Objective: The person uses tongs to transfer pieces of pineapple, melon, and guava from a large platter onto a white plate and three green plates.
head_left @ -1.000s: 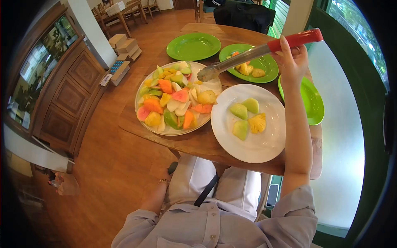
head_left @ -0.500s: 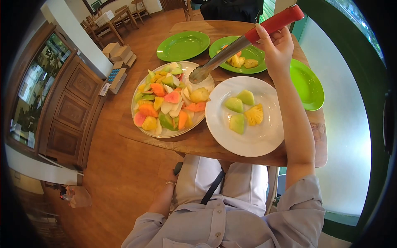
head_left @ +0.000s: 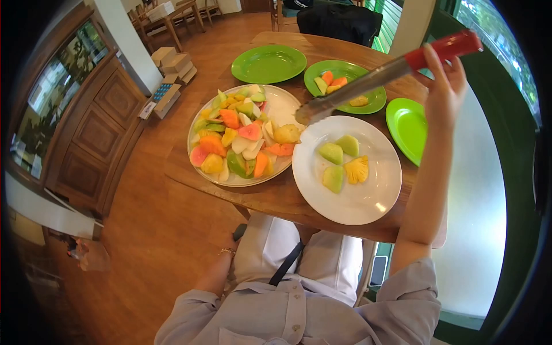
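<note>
My right hand (head_left: 445, 86) is closed on the red handle of a pair of metal tongs (head_left: 365, 84). The tongs slant down to the left, their tips near the gap between a fruit platter (head_left: 286, 103) and a white plate (head_left: 374, 198). No fruit shows in the tips. Mixed cut fruit (head_left: 238, 135) is heaped on the platter. Three pale green melon pieces (head_left: 332, 153) and a pineapple piece (head_left: 356, 169) lie on the white plate. My left hand (head_left: 234, 241) is low beside my left thigh, by a small dark thing (head_left: 240, 232); its fingers are hidden.
A green plate (head_left: 269, 64) stands at the back left of the wooden table (head_left: 253, 204). Another green plate (head_left: 376, 99) holds several fruit pieces, partly behind the tongs. A third green plate (head_left: 405, 129) is at the right, behind my forearm. Cardboard boxes (head_left: 175, 63) sit on the floor.
My right hand has carried the tongs to the right, and their tips have moved from over the platter toward the white plate. The camera view has shifted slightly. The fruit looks unchanged.
</note>
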`<state>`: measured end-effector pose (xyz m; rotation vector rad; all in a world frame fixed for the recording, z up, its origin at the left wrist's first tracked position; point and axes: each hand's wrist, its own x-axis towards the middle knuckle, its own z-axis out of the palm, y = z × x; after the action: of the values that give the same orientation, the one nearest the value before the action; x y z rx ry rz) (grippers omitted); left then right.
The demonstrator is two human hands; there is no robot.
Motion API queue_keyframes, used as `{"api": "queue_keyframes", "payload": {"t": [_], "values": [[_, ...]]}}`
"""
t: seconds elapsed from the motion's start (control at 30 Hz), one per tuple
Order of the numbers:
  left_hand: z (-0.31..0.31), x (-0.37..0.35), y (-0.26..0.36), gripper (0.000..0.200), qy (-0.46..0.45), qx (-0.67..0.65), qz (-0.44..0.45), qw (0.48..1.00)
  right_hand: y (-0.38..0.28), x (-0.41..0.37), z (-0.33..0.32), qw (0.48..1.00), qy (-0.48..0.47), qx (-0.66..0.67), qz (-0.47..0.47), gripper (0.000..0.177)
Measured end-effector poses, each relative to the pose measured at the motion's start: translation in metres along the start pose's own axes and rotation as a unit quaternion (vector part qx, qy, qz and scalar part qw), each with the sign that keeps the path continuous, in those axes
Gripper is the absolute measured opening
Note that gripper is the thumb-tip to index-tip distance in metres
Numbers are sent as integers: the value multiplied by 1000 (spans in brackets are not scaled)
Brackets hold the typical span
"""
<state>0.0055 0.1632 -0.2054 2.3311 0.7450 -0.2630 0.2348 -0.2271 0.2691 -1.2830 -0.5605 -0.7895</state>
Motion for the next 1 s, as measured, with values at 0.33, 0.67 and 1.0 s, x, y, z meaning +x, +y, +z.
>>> {"api": "queue_keyframes", "payload": {"t": [0.33, 0.67, 1.0], "values": [[2, -1, 2, 50, -7, -20, -29, 999, -50, -10, 1, 993, -76, -87, -20, 30], [-4, -4, 7, 47, -24, -6, -40, 999, -50, -3, -7, 998, -34, -26, -34, 28], [-5, -5, 10, 47, -23, -11, -50, 998, -55, -5, -5, 997, -38, -44, -54, 25]]}}
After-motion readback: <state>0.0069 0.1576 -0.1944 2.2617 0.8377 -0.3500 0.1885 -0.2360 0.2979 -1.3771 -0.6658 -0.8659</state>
